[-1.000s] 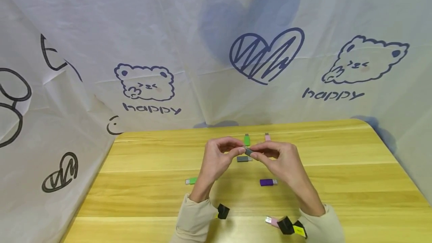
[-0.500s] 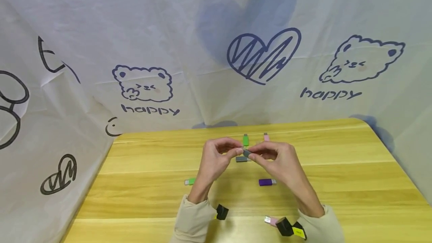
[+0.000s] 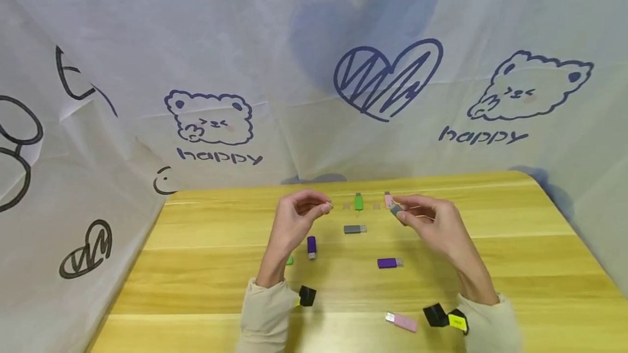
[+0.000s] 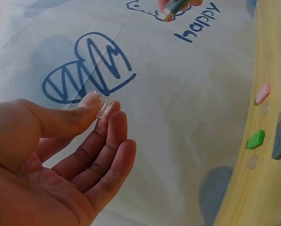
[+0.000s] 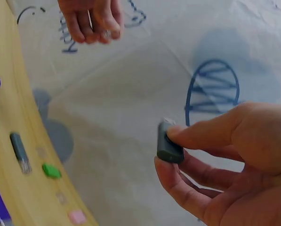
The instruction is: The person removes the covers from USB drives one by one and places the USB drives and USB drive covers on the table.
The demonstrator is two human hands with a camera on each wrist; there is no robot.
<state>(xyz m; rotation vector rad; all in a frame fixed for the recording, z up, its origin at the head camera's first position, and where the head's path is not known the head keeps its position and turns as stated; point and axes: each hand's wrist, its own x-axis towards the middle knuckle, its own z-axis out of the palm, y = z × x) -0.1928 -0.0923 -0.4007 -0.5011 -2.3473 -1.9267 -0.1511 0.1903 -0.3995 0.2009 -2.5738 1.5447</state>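
Note:
My left hand (image 3: 294,222) pinches a small clear plastic cap (image 4: 104,108) between thumb and fingertips above the table. Off to the right, my right hand (image 3: 436,225) grips a grey USB stick (image 5: 168,146) by its body, and its metal plug (image 3: 392,204) shows bare. A second grey USB stick (image 3: 352,229) lies on the table between the hands. Behind it are a green USB stick (image 3: 358,202) and a pink one, its body (image 3: 387,198) partly hidden by my right fingers. Two clear caps, one left (image 3: 345,206) and one right (image 3: 376,206), lie beside them.
On the wooden table (image 3: 520,244) lie a purple USB stick (image 3: 311,245) near my left wrist, another purple stick (image 3: 386,263), and a pink stick (image 3: 403,322) at the front. A green stick (image 3: 289,260) is mostly behind my left arm. Printed cloth (image 3: 304,135) hangs behind.
My hands, together at the grey USB stick before, have moved apart. The clear cap is now off the stick and in my left hand; the stick went right with my right hand.

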